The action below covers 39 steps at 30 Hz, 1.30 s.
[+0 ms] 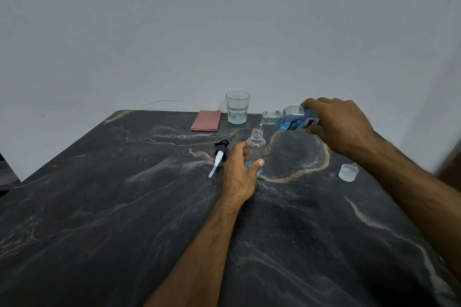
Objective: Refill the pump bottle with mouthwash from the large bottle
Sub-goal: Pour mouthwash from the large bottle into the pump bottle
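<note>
A small clear pump bottle [256, 147] stands upright on the dark marble table [124, 207], uncapped, with a little blue liquid at its bottom. My left hand [239, 172] grips its lower body. My right hand [341, 124] holds the large mouthwash bottle [287, 118] tipped on its side, its open neck just above the small bottle's mouth, and a thin stream runs down into it. The pump head [219, 154], black top with a white tube, lies on the table left of the small bottle.
A clear cap [348, 172] rests on the table at the right. A glass tumbler [237, 107] with some water and a folded pink cloth [206, 121] stand at the table's far edge by the wall.
</note>
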### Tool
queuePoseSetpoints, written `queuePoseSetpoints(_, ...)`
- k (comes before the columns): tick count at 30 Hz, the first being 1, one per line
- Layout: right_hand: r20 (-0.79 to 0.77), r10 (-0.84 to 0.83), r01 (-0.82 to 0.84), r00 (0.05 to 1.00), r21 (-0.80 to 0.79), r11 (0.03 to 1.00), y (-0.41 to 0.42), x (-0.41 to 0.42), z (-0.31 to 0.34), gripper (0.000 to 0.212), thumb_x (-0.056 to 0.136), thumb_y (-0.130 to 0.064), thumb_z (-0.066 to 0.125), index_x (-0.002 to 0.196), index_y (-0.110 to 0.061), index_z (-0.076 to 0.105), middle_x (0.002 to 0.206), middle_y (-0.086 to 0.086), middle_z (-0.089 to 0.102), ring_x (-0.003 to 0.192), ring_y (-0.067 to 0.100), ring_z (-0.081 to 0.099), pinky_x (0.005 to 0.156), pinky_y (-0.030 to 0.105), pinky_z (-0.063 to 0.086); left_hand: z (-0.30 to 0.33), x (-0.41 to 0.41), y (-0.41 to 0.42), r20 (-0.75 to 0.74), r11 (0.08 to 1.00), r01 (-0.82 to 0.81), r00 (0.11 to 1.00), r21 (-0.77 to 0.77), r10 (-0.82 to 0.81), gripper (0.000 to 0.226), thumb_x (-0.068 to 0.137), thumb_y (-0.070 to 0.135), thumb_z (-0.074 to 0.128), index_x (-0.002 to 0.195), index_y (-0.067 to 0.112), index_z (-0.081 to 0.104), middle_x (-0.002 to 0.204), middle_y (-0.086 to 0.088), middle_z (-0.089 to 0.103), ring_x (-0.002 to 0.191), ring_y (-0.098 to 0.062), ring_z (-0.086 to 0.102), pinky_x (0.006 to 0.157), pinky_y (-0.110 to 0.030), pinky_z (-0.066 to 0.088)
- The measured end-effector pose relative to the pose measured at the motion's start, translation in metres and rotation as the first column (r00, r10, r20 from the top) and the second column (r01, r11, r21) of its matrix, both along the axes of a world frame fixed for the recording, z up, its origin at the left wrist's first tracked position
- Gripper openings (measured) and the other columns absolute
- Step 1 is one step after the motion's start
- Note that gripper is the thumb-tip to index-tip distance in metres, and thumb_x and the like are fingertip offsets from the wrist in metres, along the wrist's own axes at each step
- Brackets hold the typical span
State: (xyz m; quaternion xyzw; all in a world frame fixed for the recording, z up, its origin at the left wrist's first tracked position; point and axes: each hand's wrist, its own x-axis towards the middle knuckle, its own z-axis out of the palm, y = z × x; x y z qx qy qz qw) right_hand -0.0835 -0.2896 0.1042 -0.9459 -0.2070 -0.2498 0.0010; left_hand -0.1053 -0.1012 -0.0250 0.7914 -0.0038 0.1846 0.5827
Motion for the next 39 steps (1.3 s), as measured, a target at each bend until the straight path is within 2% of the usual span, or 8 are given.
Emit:
queuePoseSetpoints(8,0.013,0.002,-0.002,1.0,-0.001,1.0,-0.0005,0.0013,0.0007,0.043,0.085,-0.021,0.071,0.124,-0.019,0.053,0.111,0.007,0.066,0.092,0.031,0.06,0.08,0.042,0.045,-0.0003,0.0002,0.0003,-0.01,1.0,0.0,1.0,0.0,0.0,0.051,0.087,0.014,0.067,0.133,0.015,0.044,0.128,-0.002,0.056,0.118,-0.013,0.052,0.103,-0.034,0.044)
queuePoseSetpoints(18,0.04,0.0,0.001,0.999,-0.013,1.0,-0.003,0.0026,0.0022,0.044,0.084,-0.02,0.072,0.123,-0.019,0.054,0.111,0.007,0.066,0.093,0.032,0.061,0.079,0.043,0.045,0.0005,-0.0006,0.0,-0.013,1.0,0.009,1.0,-0.006,-0.009,0.051,0.088,0.014,0.066,0.133,0.015,0.043,0.132,0.0,0.054,0.118,-0.009,0.049,0.103,-0.028,0.042)
queuePoseSetpoints(23,0.051,0.0,0.001,0.999,-0.014,1.0,-0.0029,0.0036,0.0034,0.042,0.084,-0.019,0.071,0.123,-0.019,0.054,0.111,0.007,0.066,0.092,0.032,0.06,0.079,0.04,0.041,0.0002,-0.0018,0.0014,-0.015,1.0,0.01,1.0,-0.002,-0.01,0.053,0.088,0.015,0.066,0.135,0.014,0.042,0.135,0.0,0.052,0.119,-0.007,0.046,0.105,-0.03,0.04)
queuePoseSetpoints(28,0.061,0.005,-0.004,0.998,-0.009,1.0,-0.0022,0.0039,0.0033,0.042,0.084,-0.018,0.072,0.122,-0.02,0.055,0.111,0.007,0.066,0.092,0.032,0.06,0.08,0.041,0.042,0.0006,-0.0014,0.0018,-0.018,1.0,0.008,1.0,-0.009,-0.008,0.051,0.088,0.014,0.066,0.134,0.014,0.043,0.131,-0.002,0.055,0.121,-0.015,0.051,0.106,-0.037,0.043)
queuePoseSetpoints(33,0.06,-0.009,0.011,0.998,-0.023,1.0,-0.0045,0.0046,0.0044,0.04,0.085,-0.019,0.07,0.121,-0.02,0.054,0.11,0.007,0.066,0.092,0.032,0.06,0.08,0.041,0.041,0.001,-0.0014,0.0003,-0.031,1.0,0.007,0.999,-0.004,-0.007,0.055,0.088,0.015,0.066,0.136,0.014,0.041,0.134,-0.002,0.053,0.123,-0.016,0.05,0.106,-0.036,0.042)
queuePoseSetpoints(39,0.062,-0.006,0.007,0.998,-0.023,1.0,-0.0034,0.0033,0.0052,0.04,0.085,-0.019,0.07,0.122,-0.02,0.054,0.11,0.006,0.066,0.093,0.031,0.06,0.08,0.04,0.041,0.0012,-0.0017,-0.0002,-0.039,1.0,0.006,0.999,-0.003,-0.006,0.055,0.088,0.016,0.066,0.137,0.013,0.04,0.137,-0.005,0.051,0.126,-0.019,0.048,0.108,-0.04,0.041)
